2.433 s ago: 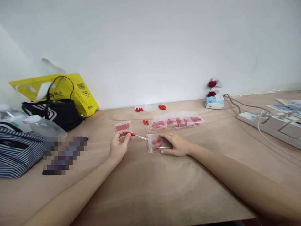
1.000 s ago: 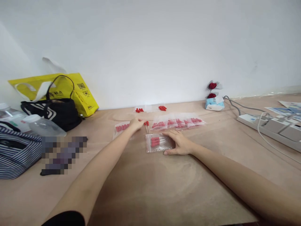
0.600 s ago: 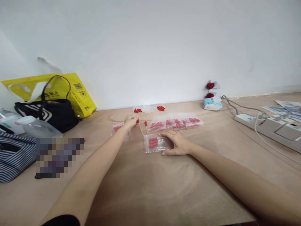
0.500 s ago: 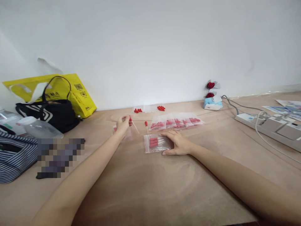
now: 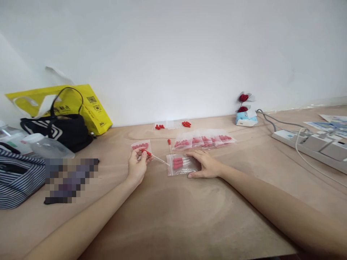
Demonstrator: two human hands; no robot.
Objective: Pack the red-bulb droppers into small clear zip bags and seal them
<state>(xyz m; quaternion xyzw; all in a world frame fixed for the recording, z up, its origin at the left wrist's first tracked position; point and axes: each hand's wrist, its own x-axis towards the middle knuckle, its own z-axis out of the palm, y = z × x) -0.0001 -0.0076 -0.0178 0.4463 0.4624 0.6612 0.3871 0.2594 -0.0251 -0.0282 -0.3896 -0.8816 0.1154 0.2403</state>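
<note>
My left hand (image 5: 138, 165) pinches a dropper (image 5: 155, 157) by its red rubber bulb. The clear stem slants down to the right, its tip at the left, zip end of a small clear zip bag (image 5: 170, 171). Inside this bag are several droppers, red bulbs toward the left. Around the bag's right end, my right hand (image 5: 204, 165) has its thumb at the near edge and its fingers at the far edge. A loose dropper (image 5: 169, 142) lies just behind the bag. Beyond my left hand lies another zip bag (image 5: 148, 143) with several red bulbs in it.
Behind on the right, several filled zip bags (image 5: 204, 140) overlap in a row. More red bulbs (image 5: 186, 124) lie by the wall on clear plastic. A power strip (image 5: 287, 139) with cables is on the right; a yellow bag (image 5: 99, 112) and a clear bottle (image 5: 51, 147) are left.
My left hand has come nearer and turned the dropper so its stem points right, to the zip bag's end. The bag behind is now less covered. My right hand stays put.
</note>
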